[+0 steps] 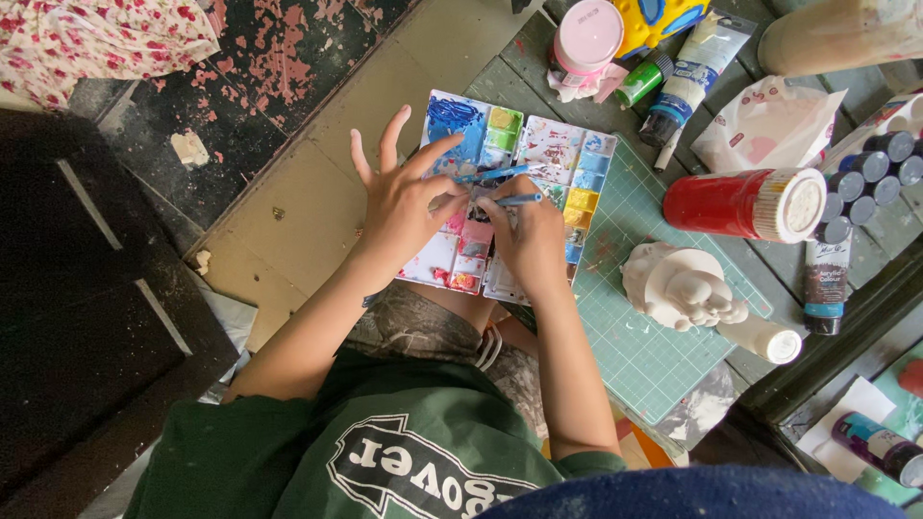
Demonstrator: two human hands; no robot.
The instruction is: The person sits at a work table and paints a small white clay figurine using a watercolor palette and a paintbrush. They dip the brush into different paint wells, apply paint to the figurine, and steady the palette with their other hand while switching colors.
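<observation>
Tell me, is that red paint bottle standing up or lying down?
Lying down. The red paint bottle rests on its side on the table, its white cap end facing right.

Beneath the fingers [409,154], the plastic paint palette [510,192] is looking glossy with wet paint; beside it the cutting mat [639,356] is looking matt.

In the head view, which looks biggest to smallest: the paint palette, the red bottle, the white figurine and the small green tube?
1. Paint palette
2. Red bottle
3. White figurine, close to the bottle in size, so that order is unsure
4. Green tube, clearly smallest
</observation>
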